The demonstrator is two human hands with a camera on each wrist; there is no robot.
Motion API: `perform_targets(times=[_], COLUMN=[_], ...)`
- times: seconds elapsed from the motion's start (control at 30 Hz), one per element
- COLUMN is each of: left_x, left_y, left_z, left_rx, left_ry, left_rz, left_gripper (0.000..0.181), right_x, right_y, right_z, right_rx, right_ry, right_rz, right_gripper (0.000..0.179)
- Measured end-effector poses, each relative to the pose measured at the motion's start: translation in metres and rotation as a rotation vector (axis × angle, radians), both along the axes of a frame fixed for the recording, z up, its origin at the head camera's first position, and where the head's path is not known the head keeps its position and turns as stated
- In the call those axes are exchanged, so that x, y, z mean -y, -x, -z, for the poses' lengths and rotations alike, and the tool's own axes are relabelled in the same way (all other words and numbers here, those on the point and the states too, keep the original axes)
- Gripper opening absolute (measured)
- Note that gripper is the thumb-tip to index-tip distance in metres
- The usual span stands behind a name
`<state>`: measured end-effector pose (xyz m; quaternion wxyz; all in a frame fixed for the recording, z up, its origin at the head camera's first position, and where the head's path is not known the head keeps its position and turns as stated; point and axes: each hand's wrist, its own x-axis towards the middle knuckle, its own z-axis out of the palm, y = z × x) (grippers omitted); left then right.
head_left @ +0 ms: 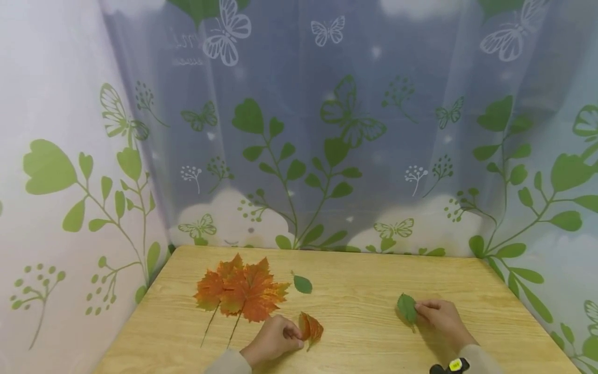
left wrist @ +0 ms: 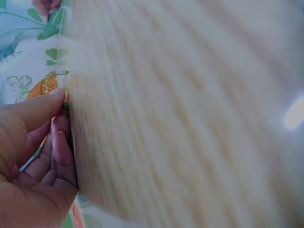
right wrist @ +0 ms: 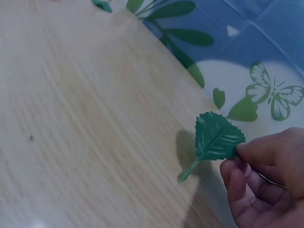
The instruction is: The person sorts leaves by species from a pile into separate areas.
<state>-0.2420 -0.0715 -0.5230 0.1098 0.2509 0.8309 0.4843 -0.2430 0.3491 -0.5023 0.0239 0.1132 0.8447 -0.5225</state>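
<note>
My left hand (head_left: 274,338) pinches a small orange-red leaf (head_left: 311,329) by its edge, low over the front of the table. In the left wrist view the thumb tip lies against this leaf (left wrist: 44,87), and its short stem points to the right. The right hand (head_left: 441,318) holds a green leaf (head_left: 407,308) between thumb and fingers. Seen from the right wrist, that green leaf (right wrist: 217,137) has toothed edges, its stem hangs down to the left, and its shadow falls on the wood.
Large orange maple-like leaves (head_left: 249,291) with long thin stems lie overlapping on the left of the wooden table (head_left: 355,311). Another green leaf (head_left: 302,284) lies right of them. A printed curtain (head_left: 299,156) stands along the back and sides. A dark wrist device (head_left: 450,366) sits near the right sleeve.
</note>
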Motion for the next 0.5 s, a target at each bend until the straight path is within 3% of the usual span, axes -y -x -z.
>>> perform_targets(times=[0.2,0.4,0.5], left_x=[-0.001,-0.001,-0.001], left_y=[0.0,0.002,0.002], left_z=[0.001,0.003,0.003], left_rx=[0.001,-0.016,-0.021], left_ry=[-0.007,0.0,-0.002], left_rz=[0.009,0.001,0.004], left_gripper=[0.006,0.006,0.006], right_x=[-0.011,-0.013,-0.012], right_y=[-0.003,-0.002,-0.001], right_z=[0.011,0.015,0.015], right_rx=[-0.016,0.014,0.02], right_ry=[-0.153,-0.062,-0.071], right_rz=[0.033,0.08,0.085], right_gripper=[0.027,0.03,0.029])
